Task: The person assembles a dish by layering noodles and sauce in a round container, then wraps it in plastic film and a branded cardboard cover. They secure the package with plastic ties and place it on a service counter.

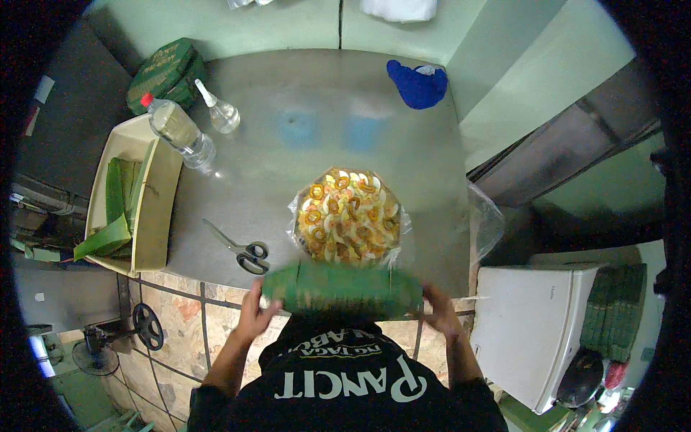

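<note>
Here, a green lid (342, 289) is held at the counter's (302, 108) near edge, at 6 o'clock from a round tray of noodles (348, 216) topped with egg slices and orange rings. The left hand (253, 311) is clenched on the lid's left end, the right hand (439, 311) on its right end; both grips are closed on the lid, fingers partly hidden behind it. The lid is blurred and sits just beside the tray's near rim, not yet over it.

Risk, judged: clear wrap is seen loose around the tray, so it could be caught under the lid edge; a tilted lid could smear the toppings. The tray sits near the counter edge and could be pushed off line.

Counts: one tray, one held lid, one pair of scissors (241, 252) at 9 o'clock of the tray, one capped plastic bottle (176, 129) and one small squeeze bottle (219, 111) at 10 o'clock, one blue cloth (416, 83) at 1 o'clock, one cream bin of leaves (155, 209) at 9 o'clock, one more green box (164, 72) at 11 o'clock.
</note>
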Motion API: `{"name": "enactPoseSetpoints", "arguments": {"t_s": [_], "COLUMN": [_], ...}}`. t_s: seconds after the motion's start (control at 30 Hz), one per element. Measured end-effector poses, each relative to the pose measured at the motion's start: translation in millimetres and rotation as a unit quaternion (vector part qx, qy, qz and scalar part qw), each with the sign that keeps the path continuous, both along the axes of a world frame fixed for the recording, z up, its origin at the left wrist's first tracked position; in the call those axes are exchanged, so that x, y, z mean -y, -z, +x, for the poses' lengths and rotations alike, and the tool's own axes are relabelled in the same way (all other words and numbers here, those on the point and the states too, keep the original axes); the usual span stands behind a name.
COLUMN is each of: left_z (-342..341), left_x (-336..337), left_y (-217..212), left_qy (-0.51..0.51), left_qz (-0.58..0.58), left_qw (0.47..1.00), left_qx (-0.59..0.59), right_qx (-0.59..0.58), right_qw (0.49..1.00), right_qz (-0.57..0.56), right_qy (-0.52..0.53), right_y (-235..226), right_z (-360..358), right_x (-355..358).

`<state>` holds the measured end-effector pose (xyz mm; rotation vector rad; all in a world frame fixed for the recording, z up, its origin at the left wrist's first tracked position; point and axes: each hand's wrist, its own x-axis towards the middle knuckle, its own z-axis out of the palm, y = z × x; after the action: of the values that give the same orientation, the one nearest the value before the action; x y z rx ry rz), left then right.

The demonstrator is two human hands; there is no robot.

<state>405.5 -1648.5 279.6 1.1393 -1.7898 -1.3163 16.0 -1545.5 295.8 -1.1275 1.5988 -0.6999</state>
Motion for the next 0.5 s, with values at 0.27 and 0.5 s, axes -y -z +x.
{"name": "enactPoseSetpoints", "arguments": {"t_s": [0.27,0.5], "left_z": [-97.3,-98.2], "left_x": [188.5,173.3], "left_y": [25.4,92.8], "left_qy": [-0.079,-0.089], "left_qz": [0.057,0.078], "left_qw": [0.981,0.968], "left_qx": [0.166,0.219], "right_qx": [-0.068,-0.059], "right_qw": [0.971,0.965], "right_qz": [-0.053,0.027], "right_qy": [0.223,0.254], "right_y": [65.0,140.3], "right_z": [-27.3,-16.3], "right_x": [187.3,161.9]}}
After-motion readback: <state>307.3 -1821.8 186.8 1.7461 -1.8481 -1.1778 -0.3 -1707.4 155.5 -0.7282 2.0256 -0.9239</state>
